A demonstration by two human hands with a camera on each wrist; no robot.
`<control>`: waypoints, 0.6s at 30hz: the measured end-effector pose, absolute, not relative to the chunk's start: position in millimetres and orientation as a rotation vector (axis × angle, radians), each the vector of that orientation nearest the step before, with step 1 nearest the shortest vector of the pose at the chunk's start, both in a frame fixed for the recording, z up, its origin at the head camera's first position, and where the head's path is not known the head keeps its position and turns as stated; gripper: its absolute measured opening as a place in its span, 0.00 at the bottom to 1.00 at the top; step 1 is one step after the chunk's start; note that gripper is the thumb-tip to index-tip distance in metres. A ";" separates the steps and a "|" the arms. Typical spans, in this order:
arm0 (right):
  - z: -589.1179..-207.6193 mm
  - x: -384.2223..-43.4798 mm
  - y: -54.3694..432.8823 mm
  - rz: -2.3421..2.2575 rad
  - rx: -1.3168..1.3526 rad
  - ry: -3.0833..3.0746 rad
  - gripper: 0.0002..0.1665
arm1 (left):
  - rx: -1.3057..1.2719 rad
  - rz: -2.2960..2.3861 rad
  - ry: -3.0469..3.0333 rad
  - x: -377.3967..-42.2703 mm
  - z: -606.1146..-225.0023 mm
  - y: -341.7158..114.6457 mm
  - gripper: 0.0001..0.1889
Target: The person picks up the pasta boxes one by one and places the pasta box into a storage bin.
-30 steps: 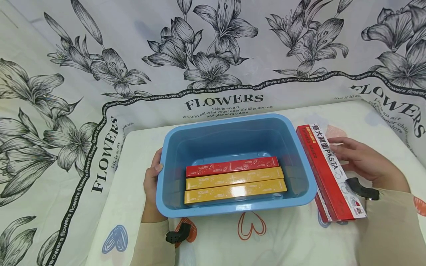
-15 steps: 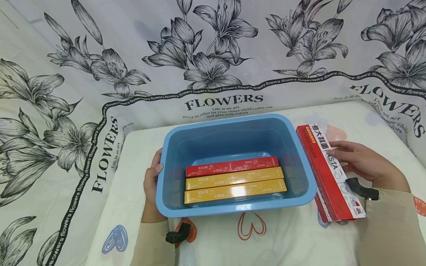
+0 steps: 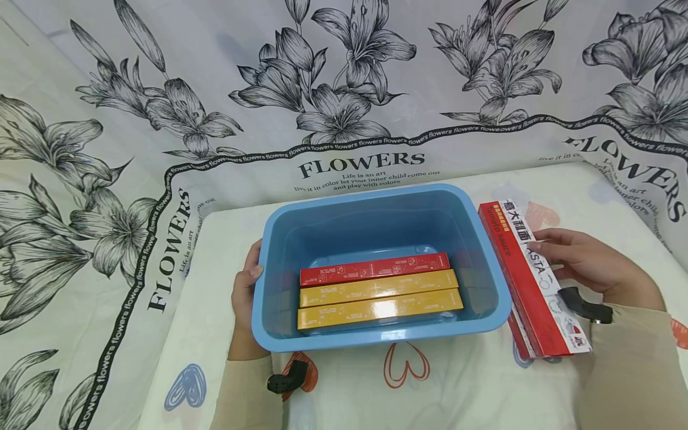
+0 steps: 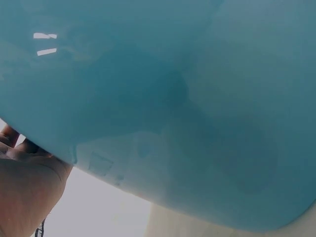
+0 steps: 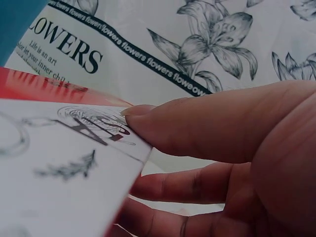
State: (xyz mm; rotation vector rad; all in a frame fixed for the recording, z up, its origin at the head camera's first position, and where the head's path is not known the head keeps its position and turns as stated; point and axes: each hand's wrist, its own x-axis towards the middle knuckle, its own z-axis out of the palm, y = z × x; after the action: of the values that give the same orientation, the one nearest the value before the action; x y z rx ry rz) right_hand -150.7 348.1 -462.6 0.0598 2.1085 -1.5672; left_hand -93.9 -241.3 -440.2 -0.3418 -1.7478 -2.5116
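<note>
A blue plastic bin [image 3: 365,342] stands mid-table, with a red box [image 3: 376,269] and two yellow boxes [image 3: 378,307] lined up inside. My left hand [image 3: 244,298] grips its left rim, thumb on the rim's outer edge; the other fingers are mostly hidden. In the left wrist view the bin's wall [image 4: 163,98] fills most of the picture. Right of the bin lies a red and white pasta box [image 3: 524,283], lettered PASTA and Tomato sauce. My right hand [image 3: 596,260] pinches its right edge, thumb [image 5: 192,123] on top and fingers at the side and below.
A white tablecloth [image 3: 344,397] with heart prints covers the table. Behind and to the left hangs a flower-printed curtain [image 3: 258,170]. A black wrist camera [image 3: 584,306] sits on the right sleeve, close to the pasta box.
My right thumb has come over the pasta box's top, covering the first letter of PASTA, and the fingers have shifted slightly nearer. The left hand, bin and boxes have stayed put.
</note>
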 end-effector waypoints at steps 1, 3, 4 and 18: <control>-462.2 -150.2 348.0 -1.565 0.059 2.115 0.36 | -0.340 -2.516 -1.745 -93.8 -440.1 -241.1 0.30; -461.4 -149.6 347.7 -1.562 0.062 2.121 0.35 | -0.334 -2.525 -1.736 -93.6 -439.6 -240.5 0.30; -460.8 -149.3 347.5 -1.561 0.062 2.123 0.35 | -0.332 -2.530 -1.730 -93.4 -439.4 -240.1 0.30; -453.4 -151.7 345.9 -1.550 0.095 2.180 0.33 | -0.321 -2.521 -1.744 -91.7 -437.9 -238.7 0.31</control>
State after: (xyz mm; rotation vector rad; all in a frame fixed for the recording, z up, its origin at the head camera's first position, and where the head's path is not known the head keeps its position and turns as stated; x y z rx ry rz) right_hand -151.7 345.9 -453.4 0.0948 2.1804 -1.5505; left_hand -91.7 -238.7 -437.9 -0.3207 -1.7439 -2.5211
